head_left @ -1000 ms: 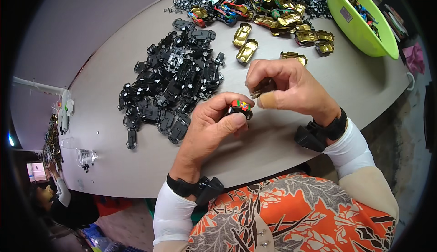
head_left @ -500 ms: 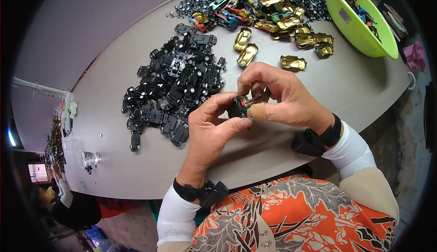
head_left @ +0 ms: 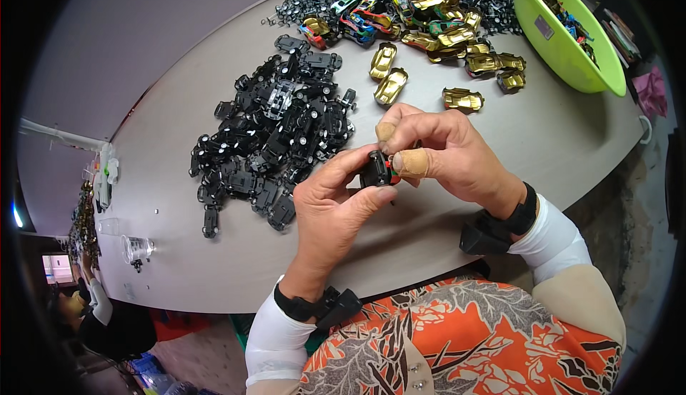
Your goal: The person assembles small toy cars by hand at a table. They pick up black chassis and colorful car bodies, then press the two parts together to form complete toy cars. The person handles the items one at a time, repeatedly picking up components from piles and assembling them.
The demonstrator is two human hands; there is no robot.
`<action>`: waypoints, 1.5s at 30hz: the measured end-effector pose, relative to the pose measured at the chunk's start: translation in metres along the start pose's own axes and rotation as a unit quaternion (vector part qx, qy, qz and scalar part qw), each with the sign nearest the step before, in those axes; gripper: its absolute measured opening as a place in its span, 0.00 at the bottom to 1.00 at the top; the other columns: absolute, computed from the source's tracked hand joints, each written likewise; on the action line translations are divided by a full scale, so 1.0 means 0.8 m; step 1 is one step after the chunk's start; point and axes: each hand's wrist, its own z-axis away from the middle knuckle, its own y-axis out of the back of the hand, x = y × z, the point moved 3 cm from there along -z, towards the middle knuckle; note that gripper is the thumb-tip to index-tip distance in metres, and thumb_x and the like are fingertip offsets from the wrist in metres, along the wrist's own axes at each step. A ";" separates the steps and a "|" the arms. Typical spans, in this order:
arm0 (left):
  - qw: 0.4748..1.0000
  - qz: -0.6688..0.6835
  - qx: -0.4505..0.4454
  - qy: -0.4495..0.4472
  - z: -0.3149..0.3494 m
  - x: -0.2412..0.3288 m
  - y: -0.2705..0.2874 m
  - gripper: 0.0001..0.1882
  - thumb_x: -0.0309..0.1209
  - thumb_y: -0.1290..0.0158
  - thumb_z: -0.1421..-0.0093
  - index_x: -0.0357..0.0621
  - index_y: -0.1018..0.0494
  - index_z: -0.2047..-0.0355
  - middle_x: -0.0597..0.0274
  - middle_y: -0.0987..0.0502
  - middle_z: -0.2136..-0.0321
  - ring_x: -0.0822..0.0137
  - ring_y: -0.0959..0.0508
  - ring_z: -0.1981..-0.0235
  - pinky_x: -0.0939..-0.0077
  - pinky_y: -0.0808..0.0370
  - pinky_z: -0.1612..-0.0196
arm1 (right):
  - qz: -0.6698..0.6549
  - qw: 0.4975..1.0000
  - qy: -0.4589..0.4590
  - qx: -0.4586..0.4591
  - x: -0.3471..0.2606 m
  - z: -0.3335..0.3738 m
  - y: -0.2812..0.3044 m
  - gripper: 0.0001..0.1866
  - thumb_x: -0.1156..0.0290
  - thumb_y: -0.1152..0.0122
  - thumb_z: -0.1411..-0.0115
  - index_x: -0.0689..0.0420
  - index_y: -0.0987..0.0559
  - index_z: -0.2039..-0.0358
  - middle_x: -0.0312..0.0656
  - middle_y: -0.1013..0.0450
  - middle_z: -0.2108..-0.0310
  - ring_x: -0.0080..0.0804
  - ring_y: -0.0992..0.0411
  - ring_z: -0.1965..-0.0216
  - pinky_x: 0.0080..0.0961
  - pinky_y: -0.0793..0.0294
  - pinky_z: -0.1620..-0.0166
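Note:
A small toy car (head_left: 376,171) with a black underside and a bit of red and green at its edge is held above the table. My left hand (head_left: 327,202) is closed round it, thumb below and fingers above. On its right edge, the taped thumb and forefinger of my right hand (head_left: 457,153) pinch close together, partly covering the car. A heap of black toy car chassis (head_left: 264,145) with wheels lies just left of my hands. Beyond my right hand are loose gold toy car bodies, the nearest being one gold body (head_left: 463,100).
A pile of small wheel parts (head_left: 321,2) spreads along the far edge beside mixed coloured and gold car bodies (head_left: 439,20). The green basin (head_left: 572,52) stands far right, holding more pieces. Clear plastic cups (head_left: 136,248) sit at the left. Another person (head_left: 107,316) works at far left.
My right thumb and fingers have closed in against the car's edge; the gap between them has narrowed. The left hand keeps its hold, with the car slightly turned.

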 end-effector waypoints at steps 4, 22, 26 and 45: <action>0.999 -0.025 -0.012 -0.041 -0.001 0.001 -0.002 0.25 0.16 0.41 0.53 0.35 0.30 0.52 0.53 0.28 0.55 0.67 0.26 0.57 0.77 0.21 0.60 | -0.054 0.997 -0.060 0.011 0.003 0.001 0.002 0.13 0.76 0.37 0.50 0.59 0.28 0.64 0.37 0.36 0.66 0.19 0.35 0.70 0.13 0.35 0.73; 0.996 -0.069 -0.037 -0.033 0.000 0.008 -0.008 0.17 0.19 0.41 0.52 0.33 0.29 0.60 0.54 0.27 0.58 0.68 0.24 0.59 0.78 0.23 0.60 | -0.089 0.994 -0.026 0.052 0.007 0.006 -0.012 0.23 0.80 0.44 0.50 0.60 0.35 0.52 0.37 0.36 0.63 0.17 0.35 0.68 0.14 0.33 0.71; 0.997 -0.047 -0.062 -0.007 -0.005 0.001 -0.004 0.14 0.25 0.38 0.53 0.38 0.29 0.67 0.65 0.26 0.69 0.78 0.26 0.66 0.86 0.27 0.68 | -0.071 0.996 -0.056 0.026 0.010 0.007 -0.007 0.13 0.77 0.45 0.48 0.60 0.29 0.60 0.36 0.36 0.64 0.18 0.35 0.68 0.15 0.33 0.71; 0.980 -0.048 -0.110 0.162 0.003 0.006 0.002 0.08 0.28 0.49 0.42 0.39 0.27 0.63 0.70 0.27 0.77 0.83 0.32 0.80 0.89 0.35 0.78 | 0.102 0.988 -0.080 -0.085 0.013 0.004 0.010 0.05 0.74 0.41 0.49 0.60 0.24 0.71 0.30 0.29 0.76 0.11 0.34 0.75 0.11 0.37 0.75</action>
